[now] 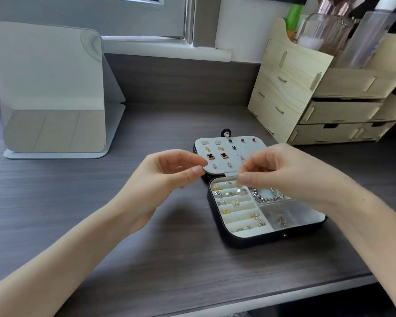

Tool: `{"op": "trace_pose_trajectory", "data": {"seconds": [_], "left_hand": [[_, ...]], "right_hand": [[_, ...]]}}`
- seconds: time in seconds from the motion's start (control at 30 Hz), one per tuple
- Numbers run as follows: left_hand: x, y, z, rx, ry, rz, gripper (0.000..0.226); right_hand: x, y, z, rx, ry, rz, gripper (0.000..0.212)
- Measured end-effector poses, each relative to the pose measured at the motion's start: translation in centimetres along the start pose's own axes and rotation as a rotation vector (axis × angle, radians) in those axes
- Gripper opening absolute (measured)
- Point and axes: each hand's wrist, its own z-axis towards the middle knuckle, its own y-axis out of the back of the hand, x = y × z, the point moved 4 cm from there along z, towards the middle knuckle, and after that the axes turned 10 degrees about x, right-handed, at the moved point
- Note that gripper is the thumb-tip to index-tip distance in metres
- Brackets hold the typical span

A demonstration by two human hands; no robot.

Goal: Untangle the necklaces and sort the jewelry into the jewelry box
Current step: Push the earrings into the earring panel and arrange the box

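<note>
Jewelry box [238, 240] lies open; left hand [169, 177] and right hand [284, 172] seem to pinch a chain [242, 159].

A home dressing table: mirror [53, 88], wooden organiser [306, 88] holding makeup brushes [329, 10].

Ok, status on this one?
Left grip and right grip pinched over open jewelry box. Anything held too fine to see. Nothing in the way.

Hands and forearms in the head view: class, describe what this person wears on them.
Nothing worn shows. The left hand and right hand have no gloves or rings. The left forearm and right forearm are bare to the frame's edge: no sleeve, watch or bracelet.
</note>
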Motion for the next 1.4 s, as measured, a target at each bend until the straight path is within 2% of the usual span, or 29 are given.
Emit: {"op": "trace_pose_trajectory", "data": {"seconds": [0.13,0.3,0.53,0.63,0.73,0.9,1.1,1.27,1.4], "left_hand": [[0.4,0.7,0.4,-0.087,0.03,0.08,0.022],[0.6,1.1,0.6,-0.102,0.03,0.101,0.021],[0.8,2.1,1.0,-0.149,0.031,0.119,0.019],[0.0,3.4,1.1,-0.201,-0.01,0.092,0.014],[-0.6,6.1,1.4,-0.317,-0.029,0.066,0.02],[0.5,9.4,2.2,-0.457,0.057,0.405,0.023],[2.3,9.7,3.1,-0.432,0.107,0.51,0.022],[2.3,8.9,3.1,-0.422,0.087,0.549,0.019],[2.2,7.9,3.2,-0.391,0.097,0.646,0.017]], "right_hand": [[-1.8,0.3,0.0,0.079,-0.182,-0.083,0.012],[-2.0,-0.1,0.5,0.053,-0.217,-0.106,0.012],[-2.4,-0.2,0.6,-0.009,-0.125,-0.209,0.013],[-2.0,-0.4,0.2,-0.087,-0.088,-0.358,0.013],[0.0,-0.6,0.3,-0.165,-0.037,-0.537,0.018],[4.7,-1.9,3.6,-0.225,0.168,-0.464,0.011],[5.7,-4.8,13.0,-0.193,0.129,-0.606,0.011],[5.1,-5.9,15.2,-0.122,0.087,-0.694,0.021],[5.0,-5.9,15.5,-0.114,0.107,-0.666,0.007]]}}
